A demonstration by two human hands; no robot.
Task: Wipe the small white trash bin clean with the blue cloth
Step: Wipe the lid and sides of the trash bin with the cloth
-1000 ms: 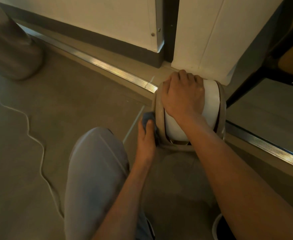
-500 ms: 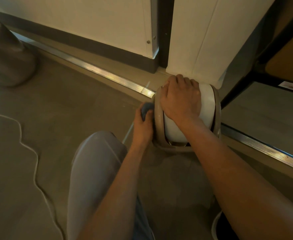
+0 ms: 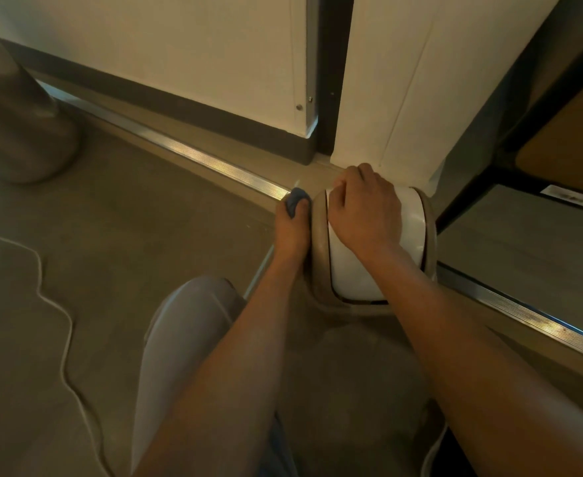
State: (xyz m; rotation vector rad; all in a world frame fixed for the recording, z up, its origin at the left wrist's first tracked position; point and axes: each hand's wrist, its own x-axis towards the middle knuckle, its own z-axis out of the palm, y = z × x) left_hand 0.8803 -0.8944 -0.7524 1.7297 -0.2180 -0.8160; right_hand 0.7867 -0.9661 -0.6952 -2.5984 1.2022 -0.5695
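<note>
The small white trash bin (image 3: 412, 232) stands on the floor in front of a white wall corner, with a beige rim around its white lid. My right hand (image 3: 364, 208) lies on top of the lid, its fingers curled over the far left edge. My left hand (image 3: 291, 225) holds the blue cloth (image 3: 294, 200) against the bin's left side, up near the far end. Only a small bunched part of the cloth shows above my fingers.
A metal floor strip (image 3: 186, 151) runs diagonally behind the bin. A white cable (image 3: 61, 325) snakes over the floor at left. A grey rounded base (image 3: 18, 132) stands far left. My knee (image 3: 193, 325) in light trousers is near the bin. Dark furniture legs (image 3: 489, 173) stand at right.
My left hand has slid the blue cloth along the bin's left side, away from me toward the far end. My right hand has stayed on the lid.
</note>
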